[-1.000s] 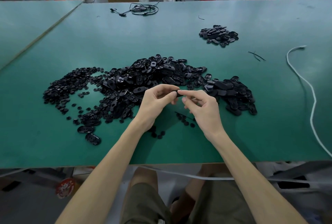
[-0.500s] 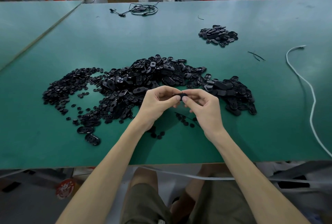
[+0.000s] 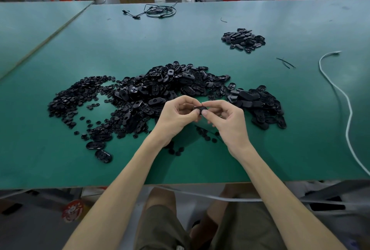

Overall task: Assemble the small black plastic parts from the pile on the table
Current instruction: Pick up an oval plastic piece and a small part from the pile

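Black plastic part is held above the green table between both hands, just in front of the main pile; it is pinched by the curled fingers and thumb of the left hand at one end and by those of the right hand at the other. Step in hand is judged to be the pressing together of two pieces; whether the joint is already closed cannot be told, the part being mostly hidden by fingertips. Next move is judged to call for a firm squeeze until seated, then for the finished piece to be set aside, perhaps on the far heap. Also listed: small round discs spread at the left; oval shells heaped at the right; loose bits under the wrists; a white cord along the right; a black cable at the far edge. Nothing is seen to block the hands; the loose bits below could be swept off by a forearm
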`<action>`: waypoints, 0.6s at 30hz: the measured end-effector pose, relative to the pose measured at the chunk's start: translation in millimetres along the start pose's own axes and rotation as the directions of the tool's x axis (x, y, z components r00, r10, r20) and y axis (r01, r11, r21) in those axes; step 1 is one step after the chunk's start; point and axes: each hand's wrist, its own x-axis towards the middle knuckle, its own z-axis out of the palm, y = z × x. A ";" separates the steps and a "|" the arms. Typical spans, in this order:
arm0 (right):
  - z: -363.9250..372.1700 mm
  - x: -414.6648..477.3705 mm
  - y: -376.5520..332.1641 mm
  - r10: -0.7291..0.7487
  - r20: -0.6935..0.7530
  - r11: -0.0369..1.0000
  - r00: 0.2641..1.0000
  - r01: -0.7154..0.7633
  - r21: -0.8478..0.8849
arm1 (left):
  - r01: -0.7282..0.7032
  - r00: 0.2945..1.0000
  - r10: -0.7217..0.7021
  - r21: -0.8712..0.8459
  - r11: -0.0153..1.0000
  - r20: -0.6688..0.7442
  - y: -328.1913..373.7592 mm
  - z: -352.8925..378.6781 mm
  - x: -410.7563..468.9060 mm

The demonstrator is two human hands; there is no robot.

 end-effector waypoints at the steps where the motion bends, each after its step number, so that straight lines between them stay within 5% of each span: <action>1: -0.2 -0.2 -0.2 0.001 0.005 1.000 1.000 -0.001 -0.008 | 0.002 1.000 -0.002 0.005 1.000 -0.007 0.1 0.6 -0.2; 18: 1.3 -4.2 -4.6 -0.038 0.003 0.999 0.999 0.038 -0.007 | -0.028 1.000 0.028 -0.021 0.999 0.010 -0.1 -1.7 -0.9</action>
